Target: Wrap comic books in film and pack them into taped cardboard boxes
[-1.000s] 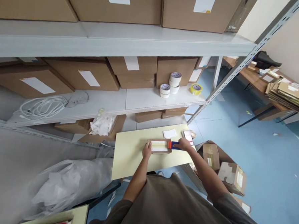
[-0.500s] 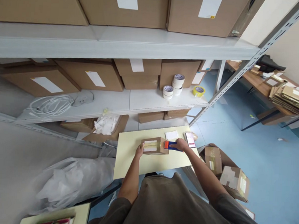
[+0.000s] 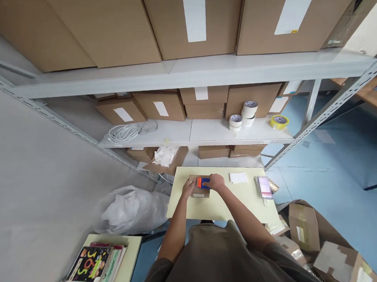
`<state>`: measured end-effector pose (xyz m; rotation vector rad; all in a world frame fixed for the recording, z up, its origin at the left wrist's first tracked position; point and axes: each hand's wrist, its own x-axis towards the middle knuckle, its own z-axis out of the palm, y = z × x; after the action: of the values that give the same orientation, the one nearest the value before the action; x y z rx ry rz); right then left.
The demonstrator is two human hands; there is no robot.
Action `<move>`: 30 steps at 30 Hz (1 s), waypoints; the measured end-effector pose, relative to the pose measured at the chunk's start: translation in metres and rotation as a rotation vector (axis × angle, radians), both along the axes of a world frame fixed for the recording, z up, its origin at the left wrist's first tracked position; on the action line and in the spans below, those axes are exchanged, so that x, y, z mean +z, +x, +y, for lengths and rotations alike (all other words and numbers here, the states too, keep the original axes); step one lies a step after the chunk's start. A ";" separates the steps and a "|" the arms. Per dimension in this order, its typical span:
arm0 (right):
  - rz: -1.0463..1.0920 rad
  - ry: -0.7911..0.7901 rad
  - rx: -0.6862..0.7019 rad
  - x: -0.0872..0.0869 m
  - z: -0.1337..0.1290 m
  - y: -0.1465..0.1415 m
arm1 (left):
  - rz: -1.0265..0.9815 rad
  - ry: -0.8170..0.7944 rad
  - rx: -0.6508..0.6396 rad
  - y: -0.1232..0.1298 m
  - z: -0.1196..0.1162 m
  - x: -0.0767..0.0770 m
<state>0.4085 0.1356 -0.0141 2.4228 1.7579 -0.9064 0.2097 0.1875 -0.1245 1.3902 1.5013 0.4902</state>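
A small cardboard box (image 3: 199, 192) lies on the pale yellow table (image 3: 226, 206) in front of me. My left hand (image 3: 188, 187) grips its left end, thumb on the upper side. In my right hand (image 3: 216, 182) is a blue tape dispenser (image 3: 205, 183) with an orange-red front, held over the top of the box close to my left thumb. The dispenser and both hands hide much of the box top, and I cannot make out the tape strip itself.
White paper (image 3: 237, 177) and a phone (image 3: 264, 187) lie on the table's right side. Behind it, shelving (image 3: 204, 133) holds boxes, white tape rolls (image 3: 248, 111) and a yellow tape roll (image 3: 279, 122). Cartons (image 3: 304, 227) fill the floor at right; a plastic bag (image 3: 134, 209) bulges at left.
The tape dispenser has gone from the box's right end leftward over its top, nearer my left hand. My left hand still grips the box. The whole view has shifted, bringing books into sight lower left.
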 end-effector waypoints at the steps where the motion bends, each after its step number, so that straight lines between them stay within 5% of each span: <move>1: -0.009 0.014 0.012 0.001 -0.001 -0.001 | 0.012 0.001 -0.005 0.001 -0.002 -0.001; 7: -0.078 0.034 -0.099 -0.008 -0.026 0.040 | 0.114 0.037 -0.111 0.044 -0.023 -0.012; 13: -0.048 -0.010 -0.245 -0.016 -0.086 0.112 | 0.144 0.081 -0.238 0.103 -0.056 -0.012; 21: -0.115 -0.009 -0.332 -0.015 -0.170 0.201 | 0.139 0.060 -0.257 0.111 -0.061 -0.015; 25: -0.118 -0.019 -0.322 -0.021 -0.165 0.192 | 0.078 0.037 -0.230 0.101 -0.049 -0.024; 30: -0.082 -0.010 -0.263 -0.034 -0.120 0.137 | -0.046 -0.033 -0.202 0.064 -0.019 -0.031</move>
<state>0.5457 0.0151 -0.0485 2.6867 1.4286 -0.8157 0.2735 0.1680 -0.1556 1.4761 1.3095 0.3668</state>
